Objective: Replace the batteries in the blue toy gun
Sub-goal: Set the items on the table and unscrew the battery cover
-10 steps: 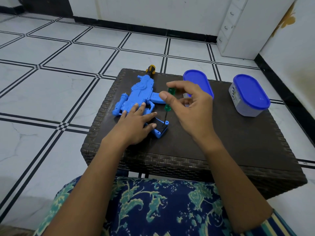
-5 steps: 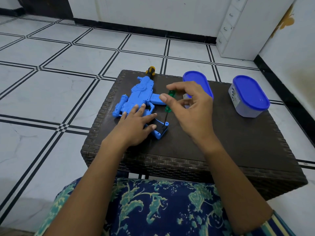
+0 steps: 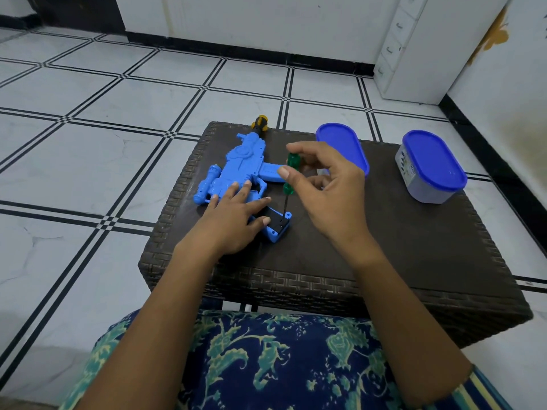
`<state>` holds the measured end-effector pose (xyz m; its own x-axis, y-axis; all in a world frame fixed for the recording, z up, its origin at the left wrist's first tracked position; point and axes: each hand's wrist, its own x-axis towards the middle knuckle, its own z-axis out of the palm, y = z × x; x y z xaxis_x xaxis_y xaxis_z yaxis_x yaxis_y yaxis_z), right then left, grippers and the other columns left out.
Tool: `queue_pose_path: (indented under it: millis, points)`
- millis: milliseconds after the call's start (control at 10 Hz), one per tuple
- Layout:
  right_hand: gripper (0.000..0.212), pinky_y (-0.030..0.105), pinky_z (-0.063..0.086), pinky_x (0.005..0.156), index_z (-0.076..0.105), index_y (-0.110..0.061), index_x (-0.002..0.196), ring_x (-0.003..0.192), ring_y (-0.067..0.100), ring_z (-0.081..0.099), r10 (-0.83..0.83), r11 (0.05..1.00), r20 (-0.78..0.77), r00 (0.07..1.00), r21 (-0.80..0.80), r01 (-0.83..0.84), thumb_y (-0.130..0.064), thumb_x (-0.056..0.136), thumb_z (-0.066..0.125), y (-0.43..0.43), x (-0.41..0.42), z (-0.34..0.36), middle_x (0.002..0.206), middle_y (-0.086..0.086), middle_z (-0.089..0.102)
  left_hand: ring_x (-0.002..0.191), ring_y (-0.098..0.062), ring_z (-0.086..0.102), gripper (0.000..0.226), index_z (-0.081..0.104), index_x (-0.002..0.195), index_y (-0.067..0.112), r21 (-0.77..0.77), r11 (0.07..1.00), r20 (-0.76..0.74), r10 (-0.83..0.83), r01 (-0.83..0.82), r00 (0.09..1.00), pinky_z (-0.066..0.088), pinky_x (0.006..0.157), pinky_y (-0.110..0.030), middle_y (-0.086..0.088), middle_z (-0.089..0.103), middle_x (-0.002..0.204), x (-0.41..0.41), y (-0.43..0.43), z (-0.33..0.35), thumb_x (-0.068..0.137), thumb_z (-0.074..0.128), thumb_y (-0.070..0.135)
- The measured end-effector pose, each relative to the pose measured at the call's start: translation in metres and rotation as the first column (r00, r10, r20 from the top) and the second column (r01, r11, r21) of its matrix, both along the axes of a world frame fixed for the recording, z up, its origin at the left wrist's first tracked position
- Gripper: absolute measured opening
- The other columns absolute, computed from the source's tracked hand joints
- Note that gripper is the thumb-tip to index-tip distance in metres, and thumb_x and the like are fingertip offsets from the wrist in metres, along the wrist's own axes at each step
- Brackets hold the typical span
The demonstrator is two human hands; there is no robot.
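Now left hand (image 3: 233, 220) flat, open on blue toy gun (image 3: 239, 164), right hand (image 3: 328, 196) pinching upright green screwdriver (image 3: 290, 173)

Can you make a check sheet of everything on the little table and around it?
Surface: dark woven table, top largely bare.
Job's things: blue toy gun lying flat; green screwdriver upright, tip at the grip's end.
Clutter: two blue-lidded containers; yellow-and-black tool behind the gun.
Hands: left hand pressing on the gun; right hand pinching the screwdriver.
Cables: nothing seen.
Surroundings: white tiled floor, white drawer unit.
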<state>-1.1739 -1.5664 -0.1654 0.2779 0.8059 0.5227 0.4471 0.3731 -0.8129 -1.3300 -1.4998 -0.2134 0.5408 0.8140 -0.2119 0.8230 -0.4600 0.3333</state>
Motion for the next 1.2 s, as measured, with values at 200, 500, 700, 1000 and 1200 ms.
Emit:
queue_pose_path:
  millis: [200, 500, 700, 1000, 1200]
  points:
    - [0.026, 0.04, 0.06, 0.076, 0.065, -0.024, 0.108, 0.1, 0.014, 0.068, 0.043, 0.999, -0.034, 0.999, -0.009, -0.043, -0.005, 0.091, 0.063, 0.002, 0.001, -0.002, 0.097, -0.006, 0.07, 0.149, -0.017, -0.011, 0.052, 0.022, 0.149, 0.044, -0.003, 1.0, -0.004, 0.0, 0.0, 1.0, -0.003, 0.119, -0.049, 0.003, -0.007, 0.163, 0.0, 0.0, 0.001, 0.099, 0.035, 0.05]
    - [0.028, 0.044, 0.06, 0.071, 0.065, -0.027, 0.105, 0.096, 0.014, 0.069, 0.031, 0.999, -0.041, 0.999, -0.013, -0.032, -0.003, 0.091, 0.063, -0.001, 0.0, 0.001, 0.095, -0.001, 0.071, 0.149, -0.017, -0.011, 0.051, 0.024, 0.148, 0.044, 0.006, 1.0, 0.008, 0.0, 0.0, 1.0, -0.003, 0.118, -0.048, 0.003, -0.006, 0.163, -0.001, 0.001, -0.002, 0.099, 0.036, 0.05]
    - [0.023, 0.042, 0.061, 0.075, 0.068, -0.019, 0.106, 0.097, 0.013, 0.069, -0.01, 1.0, -0.066, 0.998, -0.008, 0.009, -0.004, 0.09, 0.064, -0.002, 0.003, 0.004, 0.095, 0.001, 0.072, 0.149, -0.017, -0.011, 0.051, 0.024, 0.149, 0.045, -0.006, 1.0, 0.005, 0.001, -0.001, 1.0, -0.004, 0.118, -0.048, 0.003, -0.006, 0.163, -0.001, 0.001, -0.001, 0.099, 0.036, 0.05]
    - [0.021, 0.029, 0.059, 0.075, 0.067, -0.014, 0.107, 0.094, 0.012, 0.069, -0.089, 0.993, -0.104, 0.991, 0.069, 0.097, -0.001, 0.09, 0.064, -0.005, 0.008, 0.012, 0.094, 0.001, 0.071, 0.149, -0.018, -0.01, 0.051, 0.026, 0.148, 0.043, -0.017, 1.0, 0.016, 0.002, -0.002, 1.0, -0.002, 0.118, -0.049, 0.003, -0.004, 0.163, 0.0, 0.001, 0.003, 0.099, 0.038, 0.048]
    - [0.02, 0.025, 0.059, 0.075, 0.066, -0.013, 0.108, 0.092, 0.009, 0.068, -0.275, 0.948, -0.194, 0.942, 0.11, 0.299, -0.004, 0.09, 0.066, -0.011, 0.037, 0.019, 0.094, -0.005, 0.069, 0.139, -0.021, 0.034, 0.036, 0.057, 0.131, 0.028, 0.121, 0.991, 0.211, 0.039, -0.065, 0.977, 0.016, 0.117, -0.055, 0.001, 0.046, 0.146, 0.01, -0.007, 0.014, 0.097, 0.05, 0.035]
